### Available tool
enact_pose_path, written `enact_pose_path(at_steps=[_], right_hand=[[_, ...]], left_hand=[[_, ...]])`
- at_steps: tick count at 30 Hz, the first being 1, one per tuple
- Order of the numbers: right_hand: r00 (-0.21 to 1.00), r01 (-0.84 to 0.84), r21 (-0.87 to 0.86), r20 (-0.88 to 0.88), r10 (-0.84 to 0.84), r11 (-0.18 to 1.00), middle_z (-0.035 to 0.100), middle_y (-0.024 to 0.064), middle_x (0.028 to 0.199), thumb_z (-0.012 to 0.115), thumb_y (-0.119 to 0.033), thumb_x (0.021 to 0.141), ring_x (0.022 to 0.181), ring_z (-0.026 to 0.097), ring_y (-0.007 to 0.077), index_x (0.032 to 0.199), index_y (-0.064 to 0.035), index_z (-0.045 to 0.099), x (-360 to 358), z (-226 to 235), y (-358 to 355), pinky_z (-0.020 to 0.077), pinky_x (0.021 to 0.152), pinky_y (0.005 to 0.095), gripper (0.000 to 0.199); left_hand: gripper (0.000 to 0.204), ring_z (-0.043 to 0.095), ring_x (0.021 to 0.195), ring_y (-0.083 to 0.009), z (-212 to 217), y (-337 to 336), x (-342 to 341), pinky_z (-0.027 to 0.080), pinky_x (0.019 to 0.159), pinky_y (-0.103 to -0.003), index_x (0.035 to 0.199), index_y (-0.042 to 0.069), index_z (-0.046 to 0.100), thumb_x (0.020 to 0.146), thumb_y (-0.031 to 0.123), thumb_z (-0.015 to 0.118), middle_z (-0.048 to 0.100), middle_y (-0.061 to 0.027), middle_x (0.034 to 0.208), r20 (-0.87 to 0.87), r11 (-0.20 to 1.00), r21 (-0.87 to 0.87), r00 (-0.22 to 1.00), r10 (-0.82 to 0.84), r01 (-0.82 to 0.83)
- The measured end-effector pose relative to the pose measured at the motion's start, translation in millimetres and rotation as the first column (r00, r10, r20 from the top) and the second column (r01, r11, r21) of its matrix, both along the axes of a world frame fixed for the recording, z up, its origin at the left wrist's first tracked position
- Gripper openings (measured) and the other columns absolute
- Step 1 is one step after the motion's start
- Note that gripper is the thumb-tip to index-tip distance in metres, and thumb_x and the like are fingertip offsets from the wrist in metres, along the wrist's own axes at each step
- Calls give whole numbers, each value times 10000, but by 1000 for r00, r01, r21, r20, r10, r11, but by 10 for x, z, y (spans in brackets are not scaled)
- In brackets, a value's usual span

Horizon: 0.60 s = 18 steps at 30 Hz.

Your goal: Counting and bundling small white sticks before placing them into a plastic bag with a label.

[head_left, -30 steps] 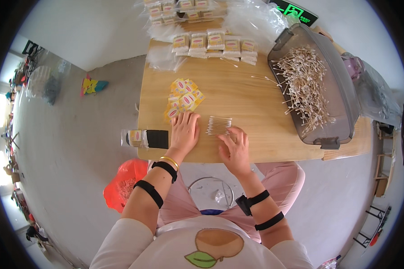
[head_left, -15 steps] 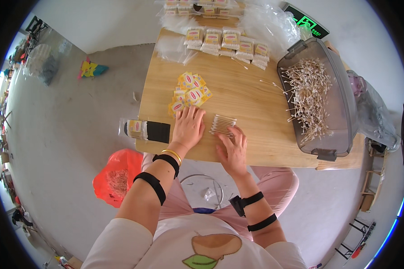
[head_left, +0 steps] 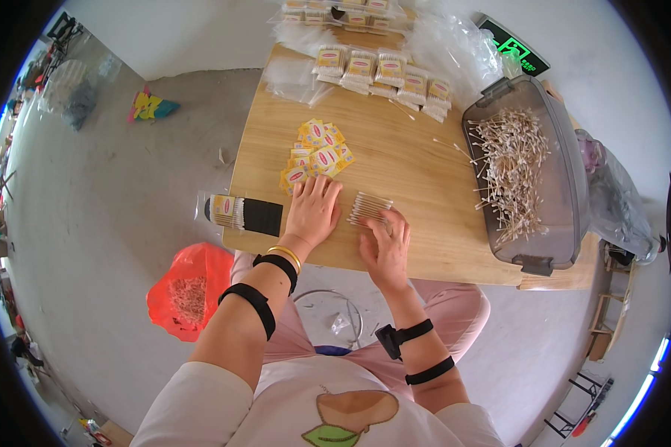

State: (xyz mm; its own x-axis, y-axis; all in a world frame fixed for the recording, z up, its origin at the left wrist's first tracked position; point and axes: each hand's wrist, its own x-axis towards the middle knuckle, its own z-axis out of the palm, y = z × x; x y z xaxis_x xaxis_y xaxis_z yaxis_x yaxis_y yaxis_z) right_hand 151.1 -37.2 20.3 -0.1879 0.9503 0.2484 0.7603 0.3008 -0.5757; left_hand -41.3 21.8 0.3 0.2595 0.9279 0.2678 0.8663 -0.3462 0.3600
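- beside the right fingers (head_left: 399, 223), at their tips, a row of cotton swabs (head_left: 370, 208) lies flat, seemingly set parallel so the ends line up; the fingers are loosely bent, and whether they grip a swab cannot be told.
- the left fingers (head_left: 318, 191) lie nearly straight, palm down, holding nothing visible, perhaps for support, just at the near edge of the yellow cards (head_left: 326, 158).
- under both, a wood-grained counter (head_left: 417, 164).
- far right of the fingers, a grey bin (head_left: 556, 164) of loose swabs (head_left: 508, 167).
- lower left of them, a red bag (head_left: 212, 268) and grey floor (head_left: 112, 223).
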Motion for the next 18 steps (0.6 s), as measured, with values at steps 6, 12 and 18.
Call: enact_pose_path(at_steps=[6, 12, 18], right_hand=[[1000, 22, 33, 11, -22, 999, 490, 137, 1322, 696, -81, 797, 1258, 440, 393, 1144, -117, 672, -4, -50, 85, 382, 1040, 523, 350], [999, 30, 18, 45, -31, 999, 496, 131, 1309, 692, -85, 802, 1249, 446, 394, 1121, -114, 677, -22, -21, 109, 385, 1034, 517, 321], [999, 43, 70, 11, -44, 997, 504, 125, 1278, 696, -89, 805, 1224, 458, 384, 1097, -111, 684, -31, -29, 168, 390, 1018, 515, 293]], left_hand=[[363, 547, 1021, -264, 24, -6, 0, 386, 888, -432, 1131, 123, 558, 790, 127, 682, 564, -67, 1071, 16, 1000, -10, 1000, 1, -1], [360, 549, 1027, -265, 28, -4, -1, 388, 891, -432, 1124, 122, 562, 783, 125, 678, 566, -67, 1070, 31, 1000, -10, 1000, 1, -1], [358, 550, 1029, -269, 20, 1, -8, 390, 890, -432, 1124, 117, 566, 781, 118, 669, 566, -72, 1072, 29, 1000, -12, 1000, 3, -3]])
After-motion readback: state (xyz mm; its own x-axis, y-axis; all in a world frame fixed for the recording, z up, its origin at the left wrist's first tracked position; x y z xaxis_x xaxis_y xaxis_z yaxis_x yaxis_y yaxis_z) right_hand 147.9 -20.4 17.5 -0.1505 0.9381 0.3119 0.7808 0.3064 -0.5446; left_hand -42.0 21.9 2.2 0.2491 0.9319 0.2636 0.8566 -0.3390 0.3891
